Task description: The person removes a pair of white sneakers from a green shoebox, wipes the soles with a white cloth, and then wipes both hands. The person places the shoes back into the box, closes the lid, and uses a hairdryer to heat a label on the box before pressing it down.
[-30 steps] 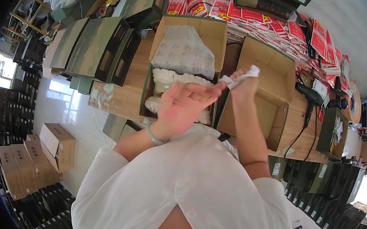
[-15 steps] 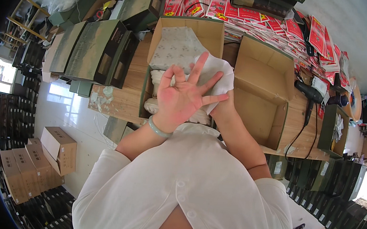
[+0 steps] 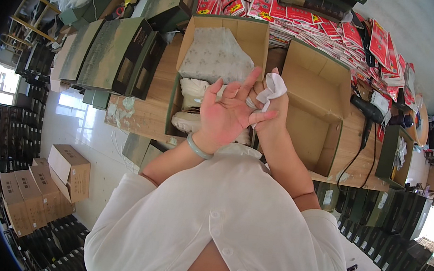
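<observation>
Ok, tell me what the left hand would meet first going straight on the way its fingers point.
Most likely the white cloth bunched in the right hand: the left hand points up and rightward at it, very close in view. Depth is unclear, so they may be touching.

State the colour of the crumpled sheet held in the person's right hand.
White: the crumpled sheet in the right hand shows best in the head view.
</observation>
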A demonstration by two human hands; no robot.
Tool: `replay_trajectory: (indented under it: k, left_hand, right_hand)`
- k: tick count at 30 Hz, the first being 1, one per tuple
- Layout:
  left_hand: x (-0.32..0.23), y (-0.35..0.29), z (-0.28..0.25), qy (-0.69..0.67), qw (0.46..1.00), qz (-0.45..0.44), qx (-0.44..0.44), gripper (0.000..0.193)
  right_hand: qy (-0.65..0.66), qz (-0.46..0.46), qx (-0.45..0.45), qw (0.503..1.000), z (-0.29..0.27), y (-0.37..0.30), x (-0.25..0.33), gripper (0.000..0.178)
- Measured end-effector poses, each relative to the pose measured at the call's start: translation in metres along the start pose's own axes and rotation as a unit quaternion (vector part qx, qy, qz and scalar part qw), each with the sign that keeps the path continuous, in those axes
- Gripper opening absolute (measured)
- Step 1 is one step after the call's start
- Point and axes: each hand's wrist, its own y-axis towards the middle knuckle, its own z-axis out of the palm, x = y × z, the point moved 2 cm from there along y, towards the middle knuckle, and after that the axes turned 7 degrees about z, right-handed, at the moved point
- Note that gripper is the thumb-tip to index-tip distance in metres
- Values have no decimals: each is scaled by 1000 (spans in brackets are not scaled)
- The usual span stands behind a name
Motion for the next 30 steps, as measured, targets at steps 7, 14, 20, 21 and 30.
replay_trajectory:
  k: [7, 14, 20, 21, 30]
  left_hand:
    - [8, -5, -6, 629, 750, 5, 203, 84]
    - [6, -10, -3, 765, 549, -81, 327, 78]
    - [-34, -12, 23, 403, 891, 45, 206, 78]
    - [-34, -14, 35, 217, 975, 0, 54, 78]
    - [-23, -13, 67, 113, 992, -23, 56, 74]
  right_hand:
    - [-14, 64, -265, 962, -19, 4, -7, 26]
    - [-33, -96, -302, 948, -153, 45, 3, 24]
    - [20, -180, 3, 984, -44, -3, 86, 19]
    - [16, -175, 46, 983, -31, -10, 81, 18]
    - [-20, -76, -3, 997, 28, -12, 20, 50]
